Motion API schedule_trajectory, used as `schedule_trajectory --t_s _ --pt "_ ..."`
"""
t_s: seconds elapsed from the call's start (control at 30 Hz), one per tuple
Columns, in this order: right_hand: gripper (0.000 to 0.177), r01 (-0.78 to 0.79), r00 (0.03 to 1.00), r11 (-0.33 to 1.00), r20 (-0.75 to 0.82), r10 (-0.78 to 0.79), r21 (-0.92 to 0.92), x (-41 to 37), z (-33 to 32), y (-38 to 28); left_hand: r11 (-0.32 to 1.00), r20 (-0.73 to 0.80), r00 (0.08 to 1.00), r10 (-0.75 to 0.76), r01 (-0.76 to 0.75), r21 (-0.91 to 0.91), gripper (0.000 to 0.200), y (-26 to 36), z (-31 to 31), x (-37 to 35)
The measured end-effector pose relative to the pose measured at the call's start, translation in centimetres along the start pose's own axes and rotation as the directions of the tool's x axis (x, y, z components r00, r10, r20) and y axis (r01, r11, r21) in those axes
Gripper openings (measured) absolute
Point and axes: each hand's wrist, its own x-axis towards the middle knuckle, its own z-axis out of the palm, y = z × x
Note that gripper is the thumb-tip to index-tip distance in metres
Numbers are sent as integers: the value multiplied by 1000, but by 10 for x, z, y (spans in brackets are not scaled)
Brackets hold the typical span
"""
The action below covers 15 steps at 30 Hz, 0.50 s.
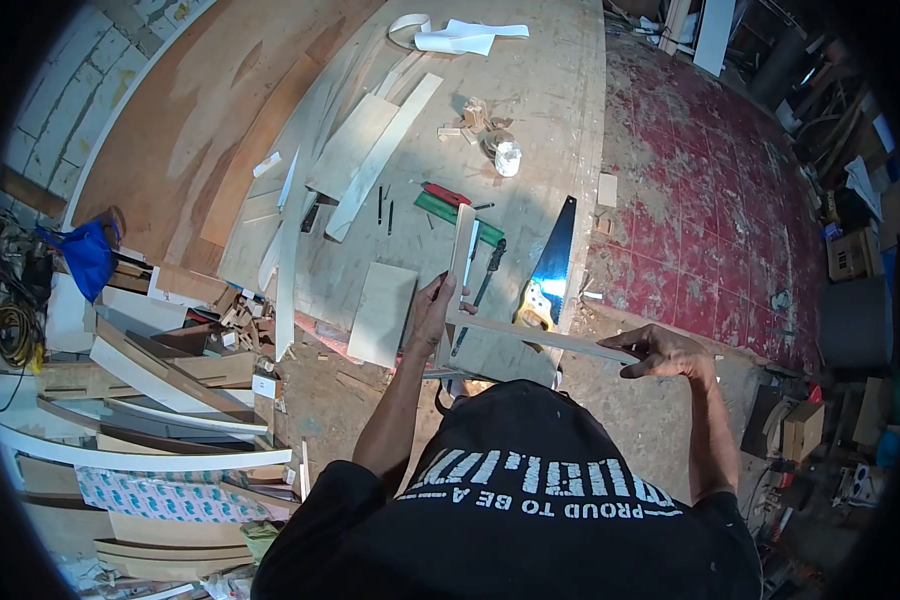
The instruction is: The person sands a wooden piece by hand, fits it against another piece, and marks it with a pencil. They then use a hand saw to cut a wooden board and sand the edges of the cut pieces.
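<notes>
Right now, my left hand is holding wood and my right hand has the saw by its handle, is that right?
Not quite. Your right hand holds the end of a wood strip, not the saw, which lies on the bench; the head view shows it. Your left hand is holding wood, as you said.

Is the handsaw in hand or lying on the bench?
Lying down: the handsaw rests flat on the bench, handle free; the left hand and right hand hold wooden strips.
</notes>
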Motion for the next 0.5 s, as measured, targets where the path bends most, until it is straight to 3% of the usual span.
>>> schedule_trajectory --t_s 0.2,0.33,0.43,0.5 --pt "64 89 996 993 -31 -87 77 11 4 31 999 68 997 33 -36 40 49 4 12 0" --pt "66 67 996 998 -53 -65 22 11 6 27 999 95 995 30 -32 21 55 -7 16 2" --pt "66 63 994 998 -86 -62 12 9 8 25 993 163 981 100 -89 -73 54 -8 21 -1" --pt "66 64 991 997 -118 -60 36 5 8 21 985 90 987 133 -121 -126 48 -4 27 -6"
